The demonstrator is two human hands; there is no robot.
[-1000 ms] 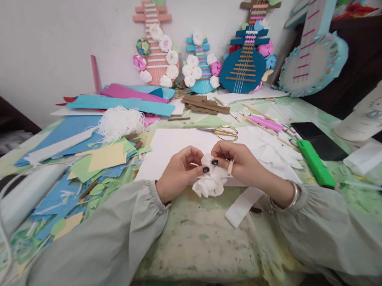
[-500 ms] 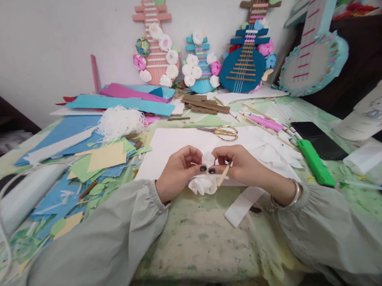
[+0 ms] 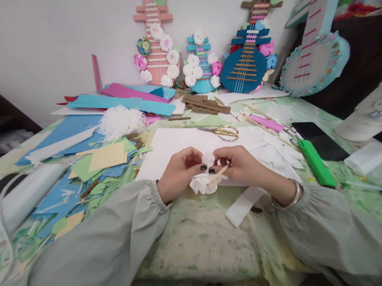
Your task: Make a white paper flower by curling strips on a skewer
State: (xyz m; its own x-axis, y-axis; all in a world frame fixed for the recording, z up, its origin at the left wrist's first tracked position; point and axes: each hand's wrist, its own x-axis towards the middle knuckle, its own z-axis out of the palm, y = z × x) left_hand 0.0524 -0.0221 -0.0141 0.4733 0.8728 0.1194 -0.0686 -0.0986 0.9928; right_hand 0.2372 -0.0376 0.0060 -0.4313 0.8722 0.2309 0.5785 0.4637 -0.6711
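Observation:
Between my hands is a white crepe-paper flower (image 3: 202, 185), its ruffled petals hanging below my thumbs and a white petal (image 3: 208, 159) standing up between my fingertips. My left hand (image 3: 182, 171) pinches the flower from the left, thumb and fingers closed. From the other side my right hand (image 3: 236, 164) pinches it too, and a thin wooden stick (image 3: 218, 175) slants out from under its fingers across the petals. The exact grip points are hidden behind the thumbs. A white paper strip (image 3: 244, 205) lies below my right wrist.
Gold-handled scissors (image 3: 226, 133) lie on white paper (image 3: 166, 141) beyond my hands. Cut white petals (image 3: 277, 150), a green glue gun (image 3: 317, 164) and a black phone (image 3: 320, 138) are at right. Paper scraps (image 3: 107, 156) cover the left. Decorated paper lutes (image 3: 243, 69) lean at the back.
The wooden stick has swung to a flatter slant, its lower end now further left over the petals. Both hands stay in nearly the same place on the flower.

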